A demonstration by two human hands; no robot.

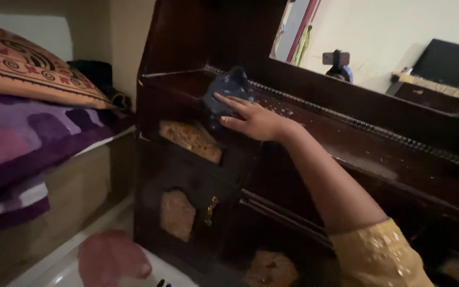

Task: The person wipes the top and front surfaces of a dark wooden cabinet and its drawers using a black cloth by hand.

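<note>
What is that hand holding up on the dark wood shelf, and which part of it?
The right hand presses a crumpled dark blue cloth against the dark wooden dresser ledge, fingers spread over the cloth's near edge rather than gripping it.

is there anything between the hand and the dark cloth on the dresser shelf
Nothing. In the head view the right hand lies flat on the dark blue cloth, fingers pressing it onto the dark wooden shelf below the mirror.
</note>
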